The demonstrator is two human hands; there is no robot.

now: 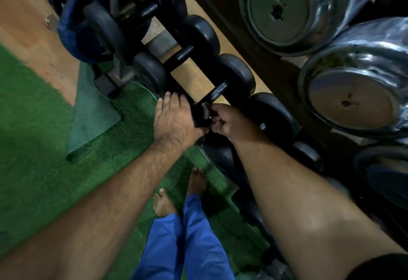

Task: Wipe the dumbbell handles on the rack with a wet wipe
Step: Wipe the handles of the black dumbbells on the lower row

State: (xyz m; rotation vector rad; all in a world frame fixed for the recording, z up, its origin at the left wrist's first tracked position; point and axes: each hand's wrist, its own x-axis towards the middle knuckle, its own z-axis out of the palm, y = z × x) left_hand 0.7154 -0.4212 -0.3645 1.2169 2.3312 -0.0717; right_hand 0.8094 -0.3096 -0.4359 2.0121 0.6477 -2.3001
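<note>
Black dumbbells lie in a row on a low rack; the nearest handle [217, 91] runs just above my hands, and another handle [181, 55] is further up. My left hand [173, 117] holds a small dark packet [198, 117] in front of that nearest dumbbell. My right hand [228, 123] has its fingers curled and pinches a pale wet wipe [207, 113] at the packet's top edge. Most of the wipe is hidden by the packet and the fingers.
Large chrome dumbbell heads [348, 101] fill the upper tier on the right. A blue weight plate [75, 30] leans at the rack's left end. Below are green turf [44, 147], a folded green mat [92, 112] and my bare feet [163, 204].
</note>
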